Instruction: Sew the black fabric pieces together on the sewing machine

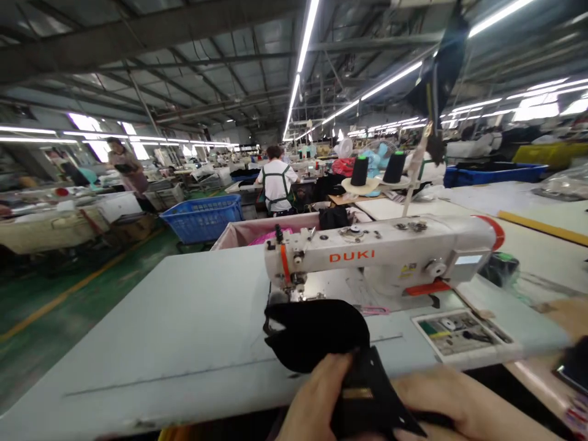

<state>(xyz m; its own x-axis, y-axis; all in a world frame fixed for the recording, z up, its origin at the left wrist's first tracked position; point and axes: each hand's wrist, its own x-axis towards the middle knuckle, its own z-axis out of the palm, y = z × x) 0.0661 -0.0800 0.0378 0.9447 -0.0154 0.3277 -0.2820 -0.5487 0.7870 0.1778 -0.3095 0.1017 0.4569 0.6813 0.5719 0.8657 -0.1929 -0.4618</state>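
Observation:
Both my hands are at the bottom edge of the view. My left hand (pixel 315 398) and my right hand (pixel 452 407) grip a piece of black fabric (pixel 316 334). Its wider part lies on the pale table top (pixel 151 324), while a narrower flap with a small gold label (pixel 357 392) hangs between my hands. The far edge of the fabric lies just in front of the needle area (pixel 288 288) of a white DUKI sewing machine (pixel 372 254). The fabric is not under the presser foot.
A printed instruction card (pixel 459 334) lies on the table right of the fabric. Black thread cones (pixel 377 168) stand behind the machine. A blue plastic crate (pixel 202 217) sits on the floor at left. A co-worker in a white shirt and green apron (pixel 275 180) stands beyond.

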